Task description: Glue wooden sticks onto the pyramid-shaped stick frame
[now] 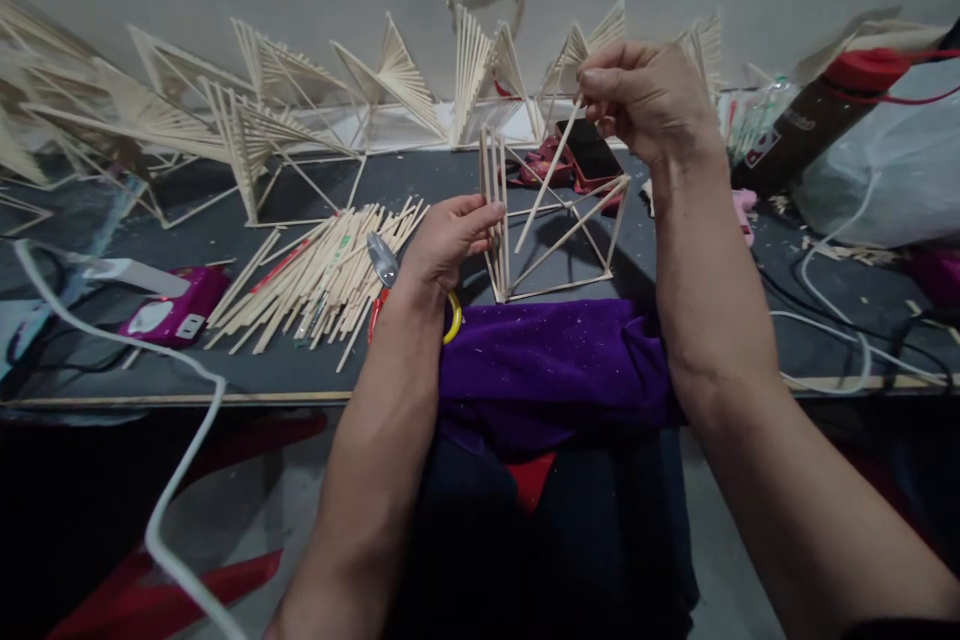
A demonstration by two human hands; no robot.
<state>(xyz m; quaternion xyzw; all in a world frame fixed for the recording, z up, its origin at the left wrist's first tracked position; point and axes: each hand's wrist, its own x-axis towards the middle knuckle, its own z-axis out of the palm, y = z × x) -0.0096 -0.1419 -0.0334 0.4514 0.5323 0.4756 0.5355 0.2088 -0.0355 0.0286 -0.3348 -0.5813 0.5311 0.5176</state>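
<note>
My left hand (456, 238) pinches the upright sticks at the left side of a small wooden stick frame (559, 288), which stands on the dark table. Raised at the upper right, my right hand (637, 95) holds the top end of a single thin stick (550, 175). That stick slants down to the left, its lower end close to the frame's upright sticks. Under my left wrist lie pliers or scissors (383, 258) with a yellow handle loop, partly hidden. A purple cloth (555, 350) hangs over the table's front edge, just before the frame.
Loose sticks (322, 280) lie in a pile at left, near a purple power socket (171, 310) and a white cable (180, 490). Finished-looking stick structures (405, 80) line the wall. A phone (589, 152) is behind the frame; a dark bottle (814, 120) leans at right.
</note>
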